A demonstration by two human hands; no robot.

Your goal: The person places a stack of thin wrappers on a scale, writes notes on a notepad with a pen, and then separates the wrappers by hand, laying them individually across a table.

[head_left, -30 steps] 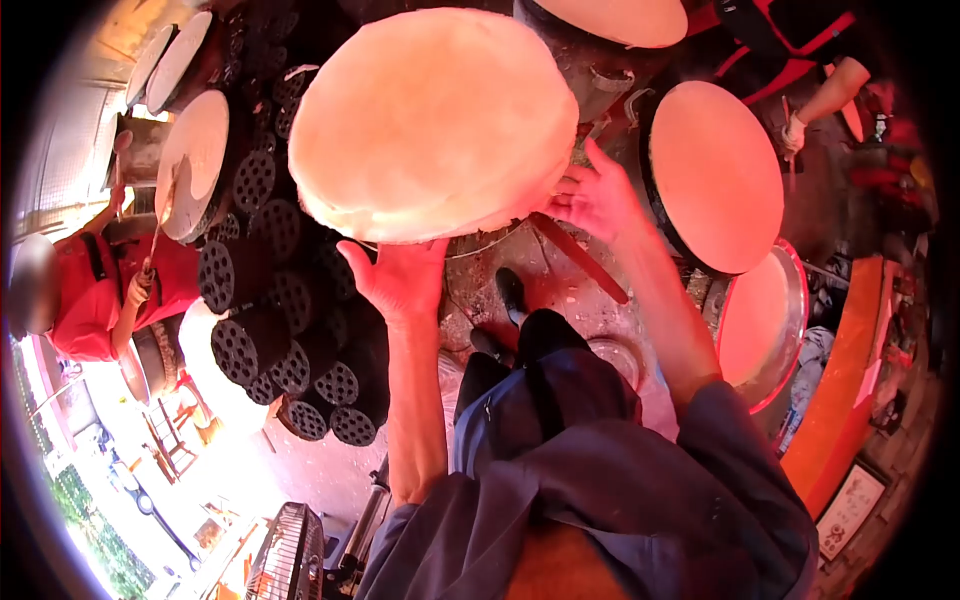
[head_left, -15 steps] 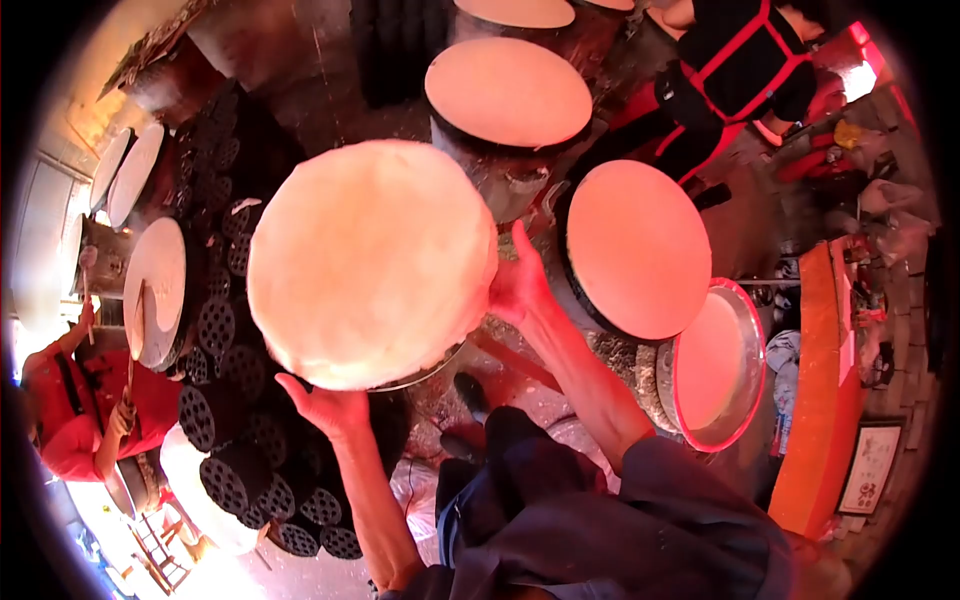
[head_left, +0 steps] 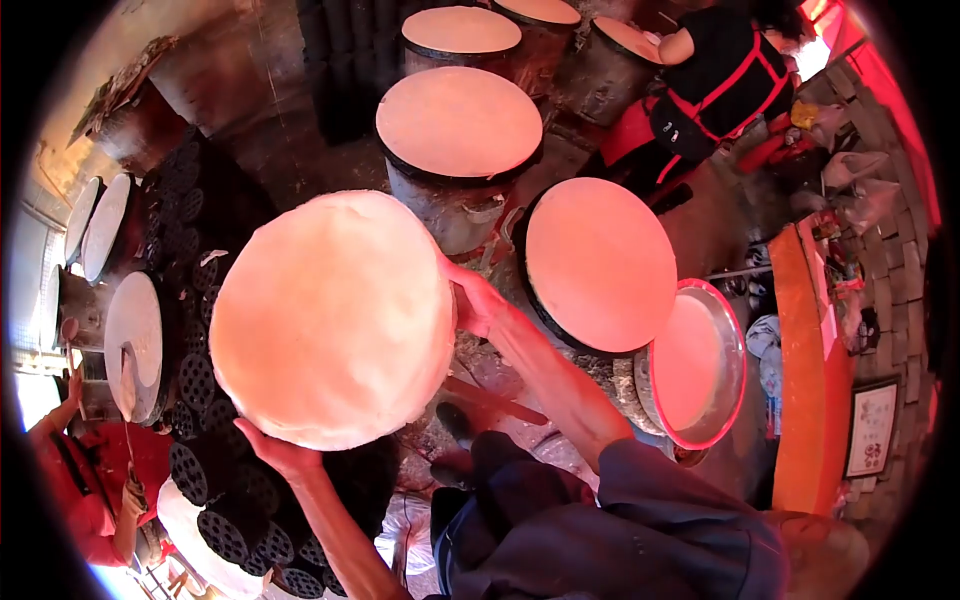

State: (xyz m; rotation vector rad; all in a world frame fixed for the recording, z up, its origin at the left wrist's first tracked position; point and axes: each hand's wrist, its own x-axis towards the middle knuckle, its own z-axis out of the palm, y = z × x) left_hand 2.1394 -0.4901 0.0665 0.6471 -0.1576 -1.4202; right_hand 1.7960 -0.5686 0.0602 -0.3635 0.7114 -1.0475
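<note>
A large round pale sheet, thick and slightly uneven at its rim, forms a disc (head_left: pixel 333 320) held up between my two hands. My left hand (head_left: pixel 283 453) supports its lower left edge, the fingers mostly hidden beneath it. At its right edge is my right hand (head_left: pixel 474 300), with fingers partly behind the disc. Just right of that hand stands a round griddle (head_left: pixel 601 265) with a pale surface and a dark rim. Beyond it, a red-rimmed basin (head_left: pixel 697 364) holds pale batter.
Stacked black perforated coal cylinders (head_left: pixel 222 535) stand at the left. A person in red (head_left: pixel 95 480) holds a long tool over a griddle (head_left: pixel 134 345). More griddles (head_left: pixel 459 122) stand ahead, near a person in black (head_left: pixel 715 85). An orange counter (head_left: pixel 800 370) runs along the right.
The disc and both my hands have moved left and lower in view. The view has swung, so more griddles and the person in black show at the top.
</note>
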